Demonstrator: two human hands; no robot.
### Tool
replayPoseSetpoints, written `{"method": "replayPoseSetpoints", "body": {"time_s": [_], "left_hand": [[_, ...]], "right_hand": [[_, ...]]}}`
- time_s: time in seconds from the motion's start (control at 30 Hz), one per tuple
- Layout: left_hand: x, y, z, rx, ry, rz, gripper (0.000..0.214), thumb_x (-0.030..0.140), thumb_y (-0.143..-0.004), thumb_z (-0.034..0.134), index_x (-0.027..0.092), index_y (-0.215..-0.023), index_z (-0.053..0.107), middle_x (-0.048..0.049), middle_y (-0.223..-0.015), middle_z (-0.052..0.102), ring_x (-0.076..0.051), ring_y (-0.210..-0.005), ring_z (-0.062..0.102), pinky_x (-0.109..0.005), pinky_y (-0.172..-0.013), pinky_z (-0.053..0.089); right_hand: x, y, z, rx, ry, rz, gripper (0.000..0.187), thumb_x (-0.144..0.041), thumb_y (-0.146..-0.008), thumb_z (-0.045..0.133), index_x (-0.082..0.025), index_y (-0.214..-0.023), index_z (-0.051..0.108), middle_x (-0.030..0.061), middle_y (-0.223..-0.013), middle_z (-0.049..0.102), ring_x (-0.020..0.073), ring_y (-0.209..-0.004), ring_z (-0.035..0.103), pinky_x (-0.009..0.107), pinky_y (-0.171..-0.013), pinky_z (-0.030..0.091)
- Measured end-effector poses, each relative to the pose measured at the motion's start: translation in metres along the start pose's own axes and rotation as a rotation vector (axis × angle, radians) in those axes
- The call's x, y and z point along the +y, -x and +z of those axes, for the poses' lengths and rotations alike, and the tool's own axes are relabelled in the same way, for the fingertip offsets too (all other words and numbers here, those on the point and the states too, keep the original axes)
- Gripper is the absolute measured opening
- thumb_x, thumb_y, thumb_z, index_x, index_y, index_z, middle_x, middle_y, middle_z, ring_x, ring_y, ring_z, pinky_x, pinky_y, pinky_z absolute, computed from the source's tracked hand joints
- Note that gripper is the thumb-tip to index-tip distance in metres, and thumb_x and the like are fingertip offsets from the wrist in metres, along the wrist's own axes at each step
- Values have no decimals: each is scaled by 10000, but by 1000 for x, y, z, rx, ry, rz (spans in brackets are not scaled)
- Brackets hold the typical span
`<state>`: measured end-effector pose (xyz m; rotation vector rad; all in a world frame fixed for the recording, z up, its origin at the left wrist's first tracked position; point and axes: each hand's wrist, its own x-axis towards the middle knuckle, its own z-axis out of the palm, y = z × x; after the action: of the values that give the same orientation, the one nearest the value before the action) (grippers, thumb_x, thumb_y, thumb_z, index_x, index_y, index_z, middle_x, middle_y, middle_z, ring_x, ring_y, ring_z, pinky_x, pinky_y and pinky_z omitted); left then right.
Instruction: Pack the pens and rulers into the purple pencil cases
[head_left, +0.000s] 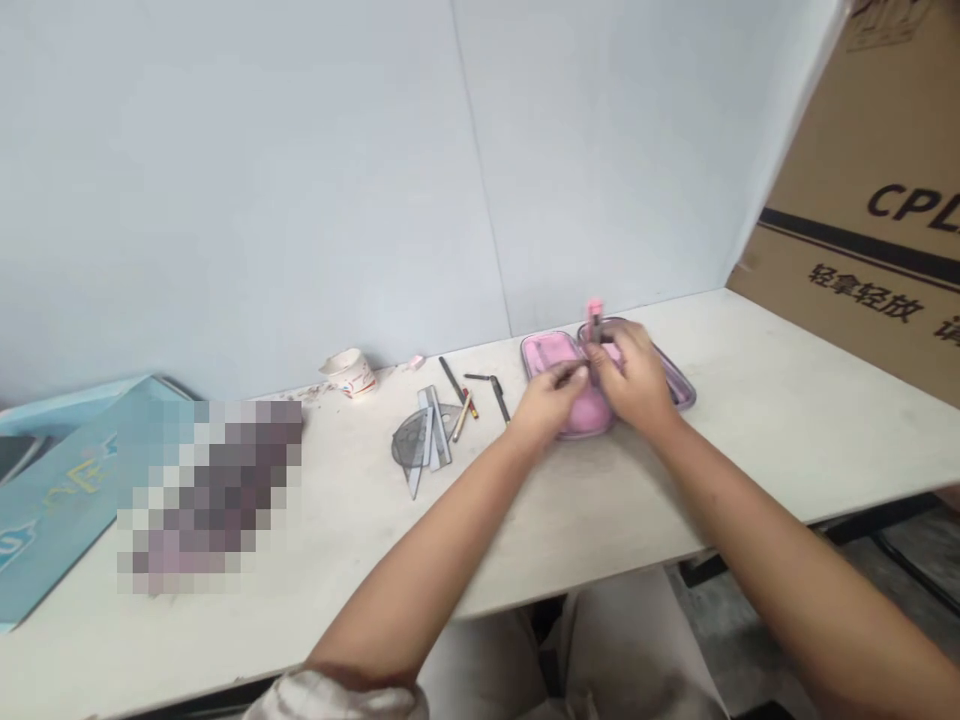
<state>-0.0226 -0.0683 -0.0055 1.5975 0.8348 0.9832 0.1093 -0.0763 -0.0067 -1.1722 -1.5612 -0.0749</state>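
A pink pencil case (pixel 550 350) lies unfolded on the table, its dark-edged right half (pixel 679 385) partly behind my hand. Above it, my right hand (pixel 634 375) grips a small slim object with a pink top (pixel 595 308) and a darker lower part; its exact kind is blurred. My left hand (pixel 553 398) is closed in a pinch over the case's left half, its fingertips close to my right thumb. Whatever those left fingers hold is too small and blurred to make out.
Left of the case lie a black compass (pixel 498 392), a dark pen (pixel 452 378), pencils (pixel 463 417), and clear rulers with a protractor (pixel 412 440). Further left are a pink eraser (pixel 416 362), a paper cup (pixel 351 373) and a blue box (pixel 82 480). A carton (pixel 877 180) stands right.
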Motion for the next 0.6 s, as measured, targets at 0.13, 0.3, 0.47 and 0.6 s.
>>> {"method": "replayPoseSetpoints", "body": {"time_s": [0.13,0.3,0.47,0.6], "left_hand": [[-10,-19,36,-120,-654,123,367,303,-786,512,122,-1098,583,-139,-1137,575,-255,-1102,477,-394,-971,339],[-24,-26,57,-181,-1040,131,465,410,-811,457,172,-1210,487,-135,-1207,496,-319,-1149,377,-489,-950,316],[-27,-27,58,-178,-1103,118,443,429,-829,422,175,-1186,490,-130,-1188,494,-312,-1132,371,-481,-938,321],[-24,-19,54,-207,-1083,137,427,429,-830,423,187,-1175,493,-110,-1202,488,-291,-1136,388,-464,-960,312]], "right_hand": [[50,-1,-30,139,349,84,327,-438,-858,394,-163,-889,568,120,-902,578,253,-934,464,393,-841,352],[82,9,-37,-54,686,264,409,-440,-846,382,-107,-886,617,187,-921,577,311,-943,449,419,-767,345],[87,13,-30,-246,784,370,441,-428,-828,403,-64,-901,642,221,-939,583,331,-929,469,424,-727,353],[87,15,-29,-265,797,409,464,-437,-828,389,-58,-932,635,237,-948,582,334,-929,476,428,-724,359]]}}
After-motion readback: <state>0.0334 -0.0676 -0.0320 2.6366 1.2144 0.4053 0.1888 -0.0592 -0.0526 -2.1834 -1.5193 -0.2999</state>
